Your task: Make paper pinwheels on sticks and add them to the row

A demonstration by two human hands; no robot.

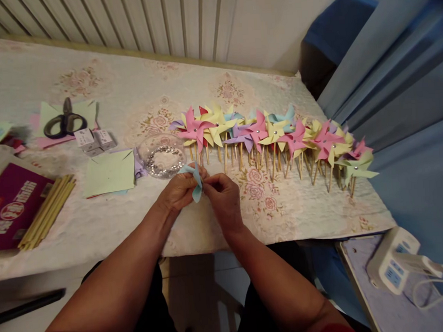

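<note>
A light blue paper pinwheel (pixel 196 183) is held up over the front part of the table, its blades folded in. My left hand (pixel 183 187) is closed on it from the left. My right hand (pixel 222 193) pinches close against its right side; whatever lies between those fingertips is too small to make out. Just behind my left hand stands a clear round dish (pixel 144 156) with small shiny metal pieces in it. To the right, finished pinwheels (pixel 257 132) in pink, yellow, purple and blue lie in a long row on their sticks.
Left of the dish lie notched paper squares (pixel 110 174), small white boxes (pixel 95 139) and black-handled scissors (pixel 66 124) on more paper. Wooden sticks (pixel 48 211) rest against a purple box (pixel 14 206) at far left. A power strip (pixel 394 260) sits on a side table at lower right.
</note>
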